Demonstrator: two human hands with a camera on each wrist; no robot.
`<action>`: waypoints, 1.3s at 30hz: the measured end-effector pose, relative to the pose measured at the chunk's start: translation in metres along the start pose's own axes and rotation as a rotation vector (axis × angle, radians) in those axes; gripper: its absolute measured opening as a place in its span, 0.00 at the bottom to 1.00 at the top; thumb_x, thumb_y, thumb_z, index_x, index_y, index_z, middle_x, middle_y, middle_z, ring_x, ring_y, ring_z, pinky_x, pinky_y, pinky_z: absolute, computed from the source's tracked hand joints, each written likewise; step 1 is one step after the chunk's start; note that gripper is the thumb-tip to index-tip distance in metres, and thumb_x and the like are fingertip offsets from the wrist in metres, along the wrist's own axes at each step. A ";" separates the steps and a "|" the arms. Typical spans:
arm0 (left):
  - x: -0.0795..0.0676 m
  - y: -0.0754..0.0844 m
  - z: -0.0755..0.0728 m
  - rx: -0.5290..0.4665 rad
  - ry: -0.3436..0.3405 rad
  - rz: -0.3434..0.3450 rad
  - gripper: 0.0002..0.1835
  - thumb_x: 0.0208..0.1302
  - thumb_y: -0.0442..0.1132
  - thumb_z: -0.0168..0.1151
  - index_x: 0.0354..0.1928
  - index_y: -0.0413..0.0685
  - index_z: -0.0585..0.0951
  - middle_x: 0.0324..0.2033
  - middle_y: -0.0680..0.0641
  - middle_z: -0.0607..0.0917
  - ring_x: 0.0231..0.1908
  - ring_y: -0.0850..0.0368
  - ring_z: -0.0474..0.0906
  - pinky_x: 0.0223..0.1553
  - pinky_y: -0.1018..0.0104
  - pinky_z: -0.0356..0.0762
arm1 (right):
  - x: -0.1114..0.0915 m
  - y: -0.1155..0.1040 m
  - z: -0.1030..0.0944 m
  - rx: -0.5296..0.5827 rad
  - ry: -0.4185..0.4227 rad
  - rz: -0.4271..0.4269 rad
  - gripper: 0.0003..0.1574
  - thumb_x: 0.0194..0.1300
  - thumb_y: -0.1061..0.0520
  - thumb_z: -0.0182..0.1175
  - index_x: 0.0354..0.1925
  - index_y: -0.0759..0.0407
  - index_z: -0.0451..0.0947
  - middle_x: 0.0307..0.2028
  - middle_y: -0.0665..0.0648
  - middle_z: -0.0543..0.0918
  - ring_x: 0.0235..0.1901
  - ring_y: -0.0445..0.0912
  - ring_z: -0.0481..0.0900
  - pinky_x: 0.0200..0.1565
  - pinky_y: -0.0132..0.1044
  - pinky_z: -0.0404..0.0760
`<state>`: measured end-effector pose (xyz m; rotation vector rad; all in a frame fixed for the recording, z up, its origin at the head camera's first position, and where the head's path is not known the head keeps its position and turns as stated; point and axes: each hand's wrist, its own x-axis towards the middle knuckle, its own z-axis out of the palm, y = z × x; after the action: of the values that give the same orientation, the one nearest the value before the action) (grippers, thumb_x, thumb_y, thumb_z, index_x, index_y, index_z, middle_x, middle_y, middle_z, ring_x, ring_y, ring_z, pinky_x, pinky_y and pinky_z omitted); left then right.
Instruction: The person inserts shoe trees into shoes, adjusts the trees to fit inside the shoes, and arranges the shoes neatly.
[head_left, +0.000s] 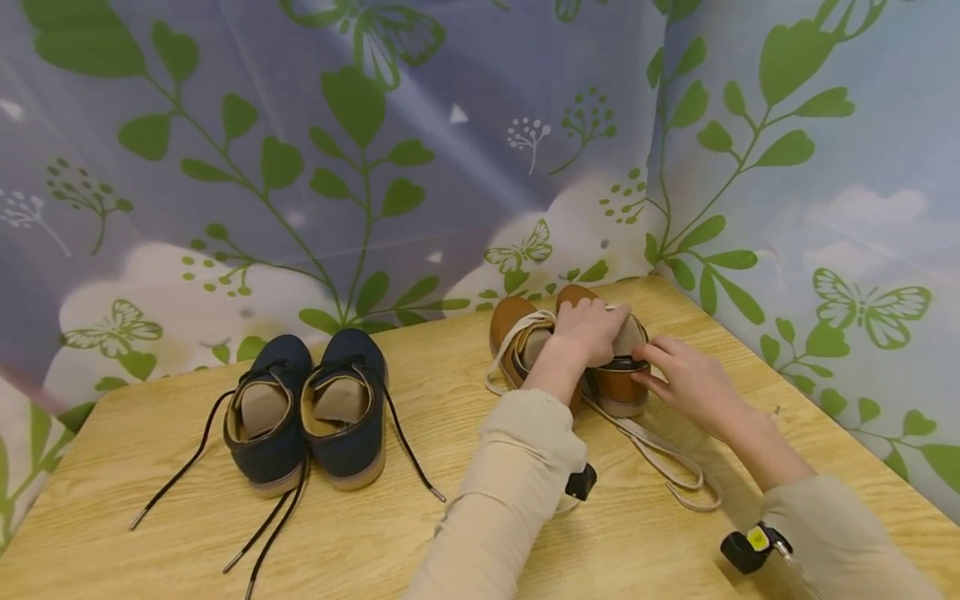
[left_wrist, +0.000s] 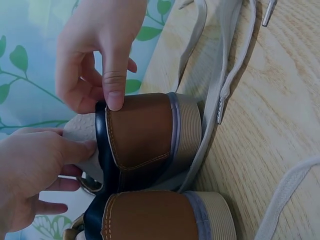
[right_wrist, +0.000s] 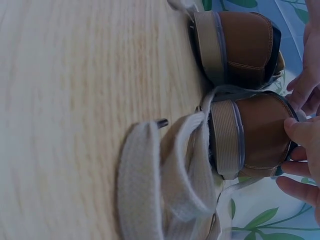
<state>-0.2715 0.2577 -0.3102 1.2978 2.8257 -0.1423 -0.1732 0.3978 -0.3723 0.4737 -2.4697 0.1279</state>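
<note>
Two brown lace-up shoes stand side by side with their heels toward me, the left shoe (head_left: 512,315) and the right shoe (head_left: 621,387). My left hand (head_left: 588,329) reaches over the right shoe's opening. In the left wrist view, its thumb and fingers pinch a grey flap (left_wrist: 80,129) that rises above the dark collar. My right hand (head_left: 693,379) grips the back of the same shoe's collar (left_wrist: 102,135), thumb on the outside of the brown heel (right_wrist: 262,131). Its other fingertips are partly hidden behind the rim.
A pair of navy shoes (head_left: 341,442) with loose black laces (head_left: 411,454) stands on the left of the wooden table (head_left: 420,533). Flat beige laces (head_left: 667,462) trail behind the brown shoes. Leaf-printed cloth (head_left: 480,167) hangs along the table's back and right edges.
</note>
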 end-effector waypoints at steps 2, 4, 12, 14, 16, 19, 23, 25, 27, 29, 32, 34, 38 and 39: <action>0.001 0.001 0.000 0.009 0.003 -0.009 0.31 0.66 0.49 0.54 0.69 0.68 0.57 0.62 0.52 0.67 0.60 0.52 0.62 0.58 0.54 0.59 | 0.000 0.000 0.000 0.001 -0.003 0.001 0.17 0.46 0.60 0.72 0.35 0.56 0.77 0.29 0.53 0.73 0.23 0.46 0.73 0.17 0.36 0.67; 0.001 0.002 0.000 0.017 0.004 -0.018 0.31 0.66 0.49 0.54 0.69 0.68 0.57 0.62 0.52 0.67 0.59 0.52 0.63 0.58 0.53 0.59 | 0.000 -0.001 0.000 0.002 -0.001 0.000 0.17 0.46 0.60 0.72 0.35 0.56 0.77 0.29 0.54 0.73 0.22 0.46 0.72 0.17 0.36 0.67; 0.003 0.006 0.000 0.029 0.001 -0.037 0.32 0.65 0.50 0.55 0.69 0.68 0.57 0.60 0.52 0.68 0.59 0.53 0.63 0.56 0.53 0.59 | -0.001 0.000 0.002 0.011 0.054 -0.027 0.18 0.42 0.62 0.73 0.34 0.57 0.77 0.28 0.53 0.72 0.20 0.45 0.71 0.16 0.36 0.67; 0.003 0.007 0.001 0.032 0.001 -0.042 0.32 0.65 0.50 0.54 0.69 0.68 0.57 0.59 0.53 0.69 0.58 0.53 0.64 0.56 0.53 0.59 | -0.001 0.000 0.003 0.016 0.062 -0.035 0.18 0.42 0.62 0.73 0.34 0.57 0.77 0.28 0.53 0.72 0.20 0.45 0.71 0.16 0.36 0.67; 0.003 0.008 0.001 0.037 0.002 -0.048 0.32 0.65 0.51 0.54 0.69 0.68 0.57 0.59 0.53 0.69 0.57 0.53 0.64 0.56 0.53 0.59 | -0.001 0.000 0.003 0.021 0.068 -0.043 0.18 0.42 0.63 0.73 0.34 0.57 0.77 0.28 0.53 0.71 0.20 0.45 0.70 0.16 0.36 0.67; 0.003 0.008 0.003 0.033 0.007 -0.052 0.32 0.65 0.51 0.55 0.69 0.68 0.57 0.59 0.53 0.69 0.58 0.53 0.64 0.56 0.52 0.59 | -0.001 0.001 0.004 0.030 0.073 -0.054 0.19 0.42 0.64 0.73 0.34 0.57 0.77 0.28 0.53 0.71 0.21 0.44 0.70 0.17 0.37 0.68; 0.003 0.007 0.004 0.022 0.019 -0.052 0.32 0.65 0.50 0.55 0.69 0.68 0.56 0.59 0.52 0.70 0.57 0.53 0.64 0.56 0.51 0.59 | -0.001 0.002 0.005 0.043 0.076 -0.064 0.19 0.42 0.64 0.73 0.34 0.58 0.77 0.29 0.53 0.72 0.22 0.45 0.71 0.19 0.38 0.70; 0.003 0.007 0.004 0.019 0.023 -0.053 0.32 0.65 0.50 0.54 0.69 0.68 0.56 0.58 0.52 0.70 0.57 0.53 0.65 0.56 0.50 0.59 | 0.000 0.002 0.005 0.053 0.076 -0.071 0.19 0.42 0.65 0.73 0.34 0.59 0.77 0.29 0.54 0.72 0.23 0.45 0.71 0.21 0.38 0.70; 0.002 0.006 0.005 0.021 0.026 -0.054 0.31 0.65 0.50 0.54 0.69 0.68 0.57 0.57 0.52 0.71 0.56 0.53 0.65 0.55 0.50 0.59 | 0.001 0.002 0.006 0.062 0.078 -0.079 0.19 0.41 0.65 0.73 0.34 0.59 0.77 0.29 0.54 0.72 0.23 0.44 0.71 0.21 0.38 0.71; 0.002 0.006 0.005 0.022 0.027 -0.057 0.31 0.66 0.50 0.54 0.69 0.68 0.57 0.57 0.51 0.71 0.55 0.53 0.65 0.55 0.50 0.59 | 0.001 0.002 0.007 0.069 0.079 -0.083 0.19 0.42 0.66 0.72 0.34 0.60 0.77 0.29 0.55 0.72 0.23 0.44 0.70 0.22 0.38 0.71; 0.003 0.006 0.005 0.022 0.029 -0.062 0.31 0.65 0.50 0.54 0.68 0.68 0.58 0.57 0.51 0.71 0.56 0.52 0.65 0.55 0.49 0.59 | 0.002 0.003 0.008 0.073 0.079 -0.083 0.18 0.42 0.66 0.72 0.34 0.60 0.77 0.29 0.55 0.72 0.22 0.43 0.69 0.22 0.37 0.70; 0.003 0.006 0.005 0.020 0.031 -0.067 0.31 0.65 0.50 0.55 0.68 0.68 0.58 0.57 0.51 0.70 0.56 0.52 0.64 0.56 0.48 0.58 | 0.003 0.003 0.009 0.077 0.074 -0.080 0.18 0.42 0.66 0.72 0.33 0.60 0.76 0.28 0.55 0.72 0.22 0.43 0.69 0.21 0.37 0.69; 0.004 0.007 0.005 0.010 0.033 -0.067 0.31 0.64 0.50 0.56 0.68 0.68 0.59 0.58 0.51 0.70 0.58 0.52 0.64 0.58 0.46 0.55 | 0.003 0.003 0.007 0.084 0.063 -0.071 0.17 0.43 0.66 0.72 0.32 0.60 0.76 0.28 0.55 0.72 0.22 0.44 0.70 0.21 0.38 0.70; 0.004 0.008 0.005 0.009 0.034 -0.066 0.31 0.65 0.50 0.56 0.68 0.68 0.59 0.58 0.51 0.70 0.58 0.52 0.63 0.59 0.46 0.55 | 0.003 0.003 0.006 0.086 0.061 -0.069 0.17 0.43 0.66 0.72 0.32 0.60 0.76 0.28 0.56 0.72 0.22 0.44 0.70 0.21 0.38 0.70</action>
<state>-0.2684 0.2657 -0.3156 1.2212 2.9005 -0.1358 -0.1797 0.3985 -0.3755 0.5829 -2.3925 0.2172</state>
